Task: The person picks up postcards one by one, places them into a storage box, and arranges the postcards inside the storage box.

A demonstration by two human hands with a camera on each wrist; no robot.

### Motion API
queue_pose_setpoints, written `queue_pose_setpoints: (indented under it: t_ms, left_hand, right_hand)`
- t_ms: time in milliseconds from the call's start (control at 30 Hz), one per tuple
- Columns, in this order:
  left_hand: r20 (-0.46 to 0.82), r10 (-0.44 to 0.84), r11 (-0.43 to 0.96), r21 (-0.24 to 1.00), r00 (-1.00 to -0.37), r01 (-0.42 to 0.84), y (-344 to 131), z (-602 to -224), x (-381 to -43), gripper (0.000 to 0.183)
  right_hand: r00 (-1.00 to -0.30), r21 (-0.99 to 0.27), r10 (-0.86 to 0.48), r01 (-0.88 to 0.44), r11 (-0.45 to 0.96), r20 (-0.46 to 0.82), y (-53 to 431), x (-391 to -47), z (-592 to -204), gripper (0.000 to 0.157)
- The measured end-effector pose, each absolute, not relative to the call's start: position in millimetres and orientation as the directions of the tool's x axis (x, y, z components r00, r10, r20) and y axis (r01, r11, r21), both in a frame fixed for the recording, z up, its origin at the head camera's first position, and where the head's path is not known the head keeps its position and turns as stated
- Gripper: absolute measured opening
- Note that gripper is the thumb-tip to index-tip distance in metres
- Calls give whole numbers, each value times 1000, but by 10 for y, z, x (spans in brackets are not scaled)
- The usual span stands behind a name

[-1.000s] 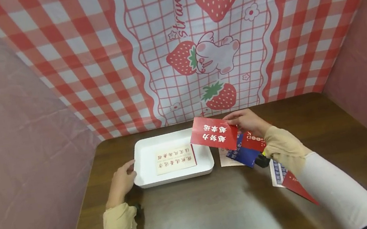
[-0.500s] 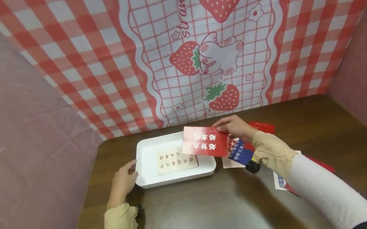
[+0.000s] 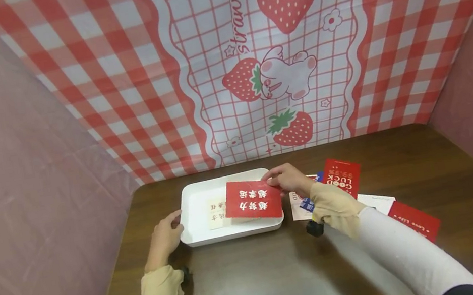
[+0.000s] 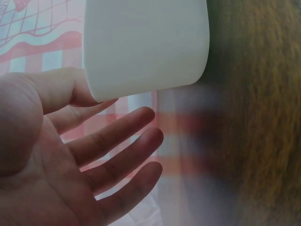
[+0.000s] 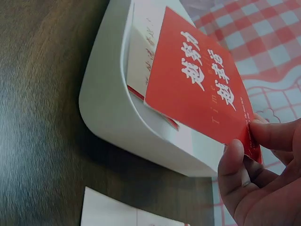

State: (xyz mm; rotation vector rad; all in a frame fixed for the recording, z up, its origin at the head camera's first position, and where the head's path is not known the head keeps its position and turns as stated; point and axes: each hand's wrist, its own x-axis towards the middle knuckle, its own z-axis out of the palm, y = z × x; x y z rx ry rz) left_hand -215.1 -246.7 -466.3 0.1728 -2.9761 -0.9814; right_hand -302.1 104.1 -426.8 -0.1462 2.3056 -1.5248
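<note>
My right hand (image 3: pixel 289 179) pinches a red card (image 3: pixel 253 200) with white Chinese lettering by one corner. The card hovers over the right part of the white tray (image 3: pixel 195 225). Beneath it, a cream card (image 3: pixel 216 214) with red lettering lies in the tray, partly covered in the head view. In the right wrist view, thumb and fingertips grip the corner of the red card (image 5: pixel 197 80) near the tray wall (image 5: pixel 141 136). My left hand (image 3: pixel 166 239) holds the tray's left end by thumb and index finger, its other fingers (image 4: pixel 124 160) loosely spread below the tray (image 4: pixel 146 47).
Right of the tray lie several cards: a red "GOOD LUCK" card (image 3: pixel 343 177), a pale card (image 3: pixel 300 209), a white card (image 3: pixel 378 203) and another red card (image 3: pixel 414 220). A strawberry-patterned checked cloth (image 3: pixel 245 80) hangs behind the brown table (image 3: pixel 256 277).
My right hand has carried the red card leftward and lower, from the tray's right edge to above the cream card. The left hand keeps its place at the tray's left end.
</note>
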Motion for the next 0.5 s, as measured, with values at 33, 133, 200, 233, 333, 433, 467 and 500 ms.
queue_pose_setpoints:
  t_ms: [33,133,200,233,333,433,467,500]
  left_hand:
    - [-32,-107,797,595,-994,-105,-2464,-4669,-2142,48]
    - [-31,-111,796,595,-993,-108,-2461,-4686,-2125,48]
    - [-38,-116,795,596,-993,-115,-2461,-4689,-2127,48]
    - [-41,-118,793,598,-992,-119,-2462,-4692,-2129,47]
    - [-47,-125,786,605,-991,-128,-2461,-4694,-2140,48]
    - [-47,-129,779,614,-991,-130,-2457,-4687,-2153,48]
    - [-46,-129,778,614,-991,-130,-2458,-4685,-2156,48]
    - [-43,-130,778,615,-991,-129,-2459,-4684,-2158,48]
  right_hand:
    - [-927,-904,-283,114,411,-246,1012,-3011,-4292,29]
    - [-930,-903,-284,98,418,-232,925,-2984,-4347,27]
    - [-931,-901,-281,99,422,-234,877,-2971,-4371,26]
    - [-930,-901,-283,98,422,-234,855,-2967,-4384,26]
    - [-927,-898,-295,86,431,-231,818,-2969,-4408,26]
    - [-926,-894,-300,79,441,-230,790,-2979,-4424,27]
    - [-924,-891,-305,74,448,-230,781,-2980,-4432,27]
    - [-923,-889,-310,68,452,-228,773,-2982,-4442,27]
